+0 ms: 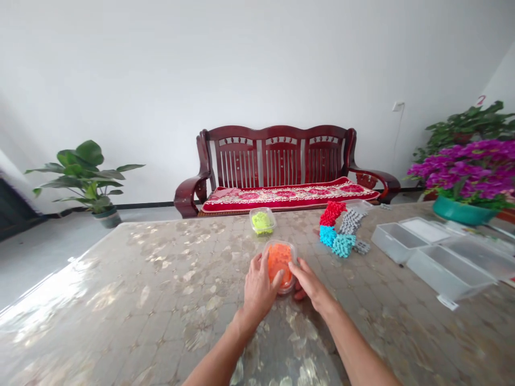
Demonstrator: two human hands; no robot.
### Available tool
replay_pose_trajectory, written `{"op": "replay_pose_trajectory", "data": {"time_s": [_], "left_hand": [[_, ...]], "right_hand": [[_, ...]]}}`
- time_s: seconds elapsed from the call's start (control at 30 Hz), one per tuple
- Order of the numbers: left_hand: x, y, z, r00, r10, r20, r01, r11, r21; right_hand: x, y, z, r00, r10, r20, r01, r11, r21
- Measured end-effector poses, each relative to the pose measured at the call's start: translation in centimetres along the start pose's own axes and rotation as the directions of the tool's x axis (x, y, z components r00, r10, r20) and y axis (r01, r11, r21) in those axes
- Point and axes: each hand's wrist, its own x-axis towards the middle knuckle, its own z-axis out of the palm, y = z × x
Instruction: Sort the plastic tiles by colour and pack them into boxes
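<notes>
A clear plastic container filled with orange pieces rests on the patterned table, between both hands. My left hand grips its left side, with the thumb over the near part of the orange pieces. On the right side, my right hand holds the rim with thumb and fingers, some of them hidden below. Just beyond stands a second clear container with yellow-green pieces. Clusters of red, grey, blue and teal pieces lie to the right.
Open translucent boxes stand on the table's right side, near purple flowers in a teal pot. Behind the table is a dark red wooden bench with a patterned cover. A potted plant stands on the floor at left.
</notes>
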Motion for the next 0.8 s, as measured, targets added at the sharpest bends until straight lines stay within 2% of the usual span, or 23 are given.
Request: {"op": "replay_pose_trajectory", "data": {"time_s": [0.07, 0.13, 0.37, 0.47, 0.57, 0.67, 0.8], "left_hand": [[-0.1, 0.0, 0.0, 1.0, 0.008, 0.029, -0.009, 0.999, 0.045], [-0.1, -0.1, 0.0, 0.999, 0.008, 0.05, -0.012, 0.996, 0.083], [0.2, 0.0, 0.0, 0.993, -0.014, 0.121, -0.007, 0.985, 0.171], [0.2, 0.3, -0.2, 0.989, -0.029, 0.144, 0.002, 0.983, 0.184], [0.2, 0.6, -0.6, 0.984, -0.064, 0.164, 0.029, 0.978, 0.206], [0.2, 0.7, -0.8, 0.978, -0.079, 0.192, 0.034, 0.973, 0.23], [0.4, 0.6, -0.8, 0.975, -0.07, 0.209, 0.012, 0.965, 0.264]], "right_hand": [[-0.6, 0.3, 0.2, 0.997, 0.044, 0.061, -0.046, 0.998, 0.042], [-0.8, 0.5, 0.2, 0.996, 0.023, 0.089, -0.031, 0.996, 0.086], [-0.7, 1.0, 1.2, 0.999, -0.012, 0.033, 0.008, 0.995, 0.103], [-1.0, 0.6, 1.6, 1.0, 0.026, 0.007, -0.027, 0.996, 0.087], [-1.0, 0.1, 1.3, 0.996, 0.081, 0.046, -0.085, 0.993, 0.084], [0.3, -0.4, 0.3, 0.993, 0.097, 0.073, -0.098, 0.995, 0.014], [3.9, -1.3, -0.9, 0.998, 0.015, -0.065, -0.02, 0.997, -0.075]]}}
